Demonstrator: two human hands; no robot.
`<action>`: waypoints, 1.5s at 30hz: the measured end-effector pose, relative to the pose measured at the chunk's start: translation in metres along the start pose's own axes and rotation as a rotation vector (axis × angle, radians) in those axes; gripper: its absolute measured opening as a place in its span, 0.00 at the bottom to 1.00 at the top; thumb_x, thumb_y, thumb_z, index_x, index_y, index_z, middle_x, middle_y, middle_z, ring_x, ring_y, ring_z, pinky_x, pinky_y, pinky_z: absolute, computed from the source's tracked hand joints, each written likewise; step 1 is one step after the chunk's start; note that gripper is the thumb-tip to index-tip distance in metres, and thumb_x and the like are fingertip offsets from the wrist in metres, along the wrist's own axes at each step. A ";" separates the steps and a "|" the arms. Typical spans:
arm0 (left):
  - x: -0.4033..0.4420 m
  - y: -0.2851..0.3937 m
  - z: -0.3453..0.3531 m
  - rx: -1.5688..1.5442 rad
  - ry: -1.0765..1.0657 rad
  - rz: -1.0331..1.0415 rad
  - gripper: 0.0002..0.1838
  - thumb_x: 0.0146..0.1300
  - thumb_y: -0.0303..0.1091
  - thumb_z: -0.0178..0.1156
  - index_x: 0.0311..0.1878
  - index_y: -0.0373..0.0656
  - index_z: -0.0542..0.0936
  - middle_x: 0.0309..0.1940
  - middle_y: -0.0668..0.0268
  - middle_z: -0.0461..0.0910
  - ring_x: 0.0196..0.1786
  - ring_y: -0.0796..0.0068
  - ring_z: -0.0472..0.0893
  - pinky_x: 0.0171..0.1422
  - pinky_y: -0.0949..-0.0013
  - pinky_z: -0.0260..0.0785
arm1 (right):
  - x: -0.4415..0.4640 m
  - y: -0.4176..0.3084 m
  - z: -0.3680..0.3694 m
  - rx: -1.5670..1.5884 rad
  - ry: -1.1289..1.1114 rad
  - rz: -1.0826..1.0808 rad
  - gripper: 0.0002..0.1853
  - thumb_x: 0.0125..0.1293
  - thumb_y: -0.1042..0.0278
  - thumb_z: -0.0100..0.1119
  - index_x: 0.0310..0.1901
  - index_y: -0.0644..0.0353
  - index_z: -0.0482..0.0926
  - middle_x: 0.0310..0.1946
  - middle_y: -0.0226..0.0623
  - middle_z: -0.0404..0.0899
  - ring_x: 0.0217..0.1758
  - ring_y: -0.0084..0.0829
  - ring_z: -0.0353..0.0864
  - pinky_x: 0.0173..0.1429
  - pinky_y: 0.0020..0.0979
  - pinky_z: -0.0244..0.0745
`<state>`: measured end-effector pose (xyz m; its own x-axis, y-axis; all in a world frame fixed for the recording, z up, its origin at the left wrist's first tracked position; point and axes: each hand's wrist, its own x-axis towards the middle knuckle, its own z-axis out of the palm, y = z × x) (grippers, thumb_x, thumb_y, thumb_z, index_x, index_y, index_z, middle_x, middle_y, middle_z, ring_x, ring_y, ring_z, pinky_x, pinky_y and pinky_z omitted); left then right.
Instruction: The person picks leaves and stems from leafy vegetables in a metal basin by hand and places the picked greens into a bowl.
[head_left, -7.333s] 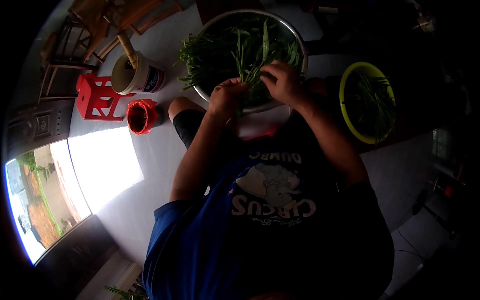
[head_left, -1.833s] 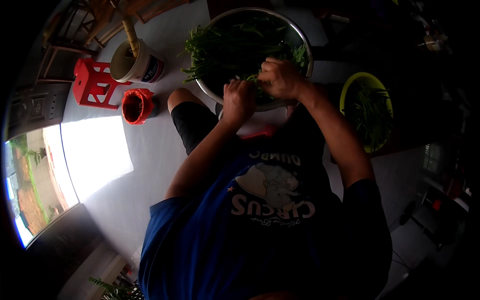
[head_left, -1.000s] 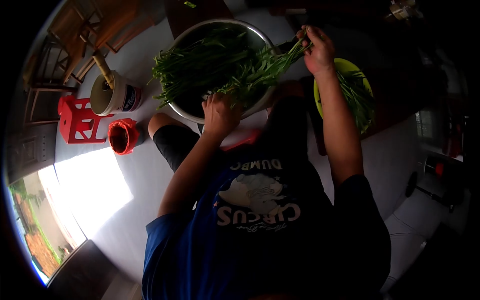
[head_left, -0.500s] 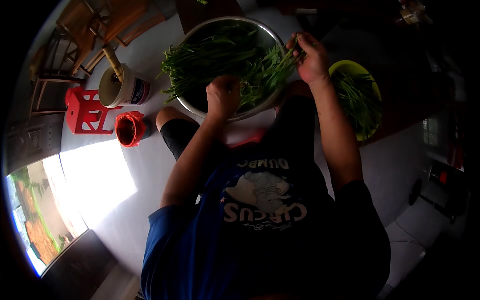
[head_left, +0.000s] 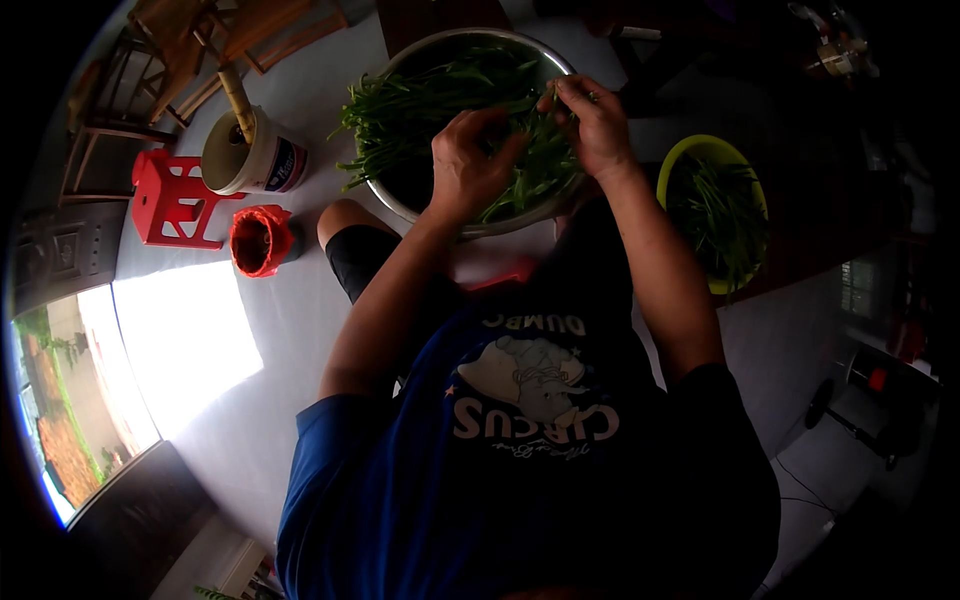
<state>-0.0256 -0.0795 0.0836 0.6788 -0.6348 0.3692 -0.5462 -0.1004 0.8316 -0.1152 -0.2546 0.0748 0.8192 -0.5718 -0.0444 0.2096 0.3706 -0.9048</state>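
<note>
A large metal basin (head_left: pixel 400 203) full of long green leafy stems (head_left: pixel 430 100) stands in front of my knees. Over the right part of the basin my right hand (head_left: pixel 592 125) pinches the end of some green stems, whose leaves hang down into the basin. My left hand (head_left: pixel 470 163) is raised above the basin's middle, thumb and fingers apart, with nothing visible between them. A yellow-green basket (head_left: pixel 668 172) to the right holds more cut greens (head_left: pixel 715 210).
On the left are a red plastic stool (head_left: pixel 160 200), a white bucket (head_left: pixel 225 165) with a bamboo-like stick in it, and a small bin with a red bag (head_left: pixel 262 240). Wooden chairs (head_left: pixel 190 50) stand at the upper left. Dark furniture lies beyond the basket.
My left hand has risen from low in the basin and opened, moving towards my right hand. My right hand, still holding stems, has come in from the right, closer over the basin.
</note>
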 end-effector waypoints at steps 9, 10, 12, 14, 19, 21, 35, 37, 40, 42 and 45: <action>-0.009 0.004 -0.009 -0.262 0.110 -0.495 0.15 0.66 0.38 0.69 0.44 0.33 0.88 0.36 0.59 0.89 0.40 0.73 0.85 0.49 0.69 0.76 | -0.002 0.008 -0.004 -0.051 0.047 0.033 0.08 0.74 0.64 0.59 0.44 0.58 0.82 0.33 0.33 0.85 0.31 0.17 0.72 0.34 0.20 0.65; -0.010 0.001 -0.011 -0.239 0.146 -0.541 0.16 0.67 0.40 0.68 0.43 0.33 0.88 0.35 0.60 0.88 0.39 0.73 0.85 0.49 0.69 0.76 | -0.003 0.007 -0.007 -0.054 0.061 0.035 0.08 0.75 0.63 0.59 0.44 0.57 0.82 0.33 0.33 0.85 0.31 0.17 0.72 0.33 0.19 0.65; -0.017 -0.014 -0.012 -0.193 0.221 -0.633 0.18 0.68 0.43 0.67 0.43 0.33 0.88 0.33 0.60 0.88 0.38 0.73 0.84 0.48 0.68 0.75 | -0.004 0.003 -0.011 -0.033 0.048 0.015 0.08 0.75 0.63 0.58 0.44 0.57 0.82 0.33 0.33 0.85 0.31 0.17 0.72 0.32 0.19 0.64; -0.024 -0.043 -0.011 -0.189 0.092 -0.653 0.21 0.69 0.47 0.65 0.45 0.33 0.88 0.33 0.61 0.87 0.37 0.74 0.82 0.45 0.68 0.73 | -0.005 -0.002 -0.012 -0.013 0.018 0.000 0.08 0.75 0.63 0.57 0.44 0.57 0.82 0.33 0.33 0.85 0.30 0.17 0.72 0.32 0.18 0.63; -0.026 -0.040 -0.010 -0.219 -0.135 -0.485 0.18 0.69 0.39 0.65 0.51 0.33 0.86 0.40 0.60 0.88 0.40 0.76 0.84 0.48 0.71 0.75 | -0.009 -0.012 -0.004 0.018 -0.065 -0.021 0.08 0.76 0.64 0.57 0.45 0.58 0.82 0.33 0.34 0.85 0.30 0.17 0.72 0.34 0.17 0.65; -0.023 -0.026 -0.010 -0.305 -0.198 -0.456 0.17 0.67 0.34 0.66 0.54 0.33 0.85 0.43 0.59 0.89 0.45 0.76 0.85 0.53 0.72 0.76 | -0.007 -0.010 -0.005 0.022 -0.102 -0.020 0.08 0.76 0.64 0.57 0.45 0.58 0.82 0.33 0.35 0.85 0.31 0.17 0.73 0.35 0.17 0.65; -0.018 -0.011 -0.016 -0.256 -0.296 -0.476 0.14 0.67 0.37 0.67 0.47 0.37 0.87 0.36 0.65 0.87 0.39 0.81 0.81 0.46 0.73 0.73 | -0.009 -0.004 0.001 0.041 -0.144 -0.021 0.09 0.76 0.64 0.57 0.46 0.59 0.82 0.33 0.35 0.85 0.35 0.20 0.78 0.38 0.21 0.67; -0.022 -0.016 -0.016 -0.264 -0.236 -0.477 0.14 0.67 0.38 0.66 0.47 0.37 0.87 0.35 0.65 0.87 0.39 0.82 0.81 0.47 0.73 0.72 | -0.008 -0.005 -0.003 0.034 -0.130 -0.007 0.08 0.76 0.65 0.57 0.46 0.59 0.82 0.33 0.35 0.85 0.35 0.21 0.78 0.39 0.21 0.67; -0.028 -0.031 -0.014 -0.251 -0.160 -0.494 0.14 0.68 0.39 0.66 0.47 0.37 0.87 0.34 0.67 0.86 0.39 0.81 0.80 0.48 0.73 0.72 | -0.011 -0.009 -0.009 0.050 -0.085 -0.010 0.09 0.76 0.64 0.56 0.45 0.60 0.82 0.35 0.36 0.85 0.34 0.21 0.77 0.39 0.22 0.67; -0.034 -0.045 -0.013 -0.053 -0.125 -0.375 0.15 0.69 0.39 0.65 0.47 0.36 0.86 0.35 0.58 0.87 0.39 0.69 0.85 0.46 0.66 0.75 | -0.011 -0.012 -0.016 0.077 -0.048 -0.050 0.09 0.76 0.64 0.56 0.46 0.60 0.81 0.37 0.36 0.85 0.33 0.21 0.75 0.39 0.23 0.68; -0.042 -0.071 -0.002 0.162 -0.102 -0.115 0.12 0.67 0.36 0.64 0.42 0.35 0.86 0.36 0.48 0.86 0.39 0.50 0.86 0.44 0.57 0.77 | -0.009 -0.021 -0.041 0.136 0.018 -0.104 0.10 0.77 0.63 0.55 0.46 0.60 0.81 0.38 0.36 0.85 0.33 0.21 0.75 0.39 0.24 0.70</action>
<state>-0.0143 -0.0437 0.0095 0.6925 -0.6855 0.2250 -0.5451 -0.2929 0.7855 -0.1486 -0.2872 0.0770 0.7800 -0.6246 0.0379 0.3638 0.4034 -0.8396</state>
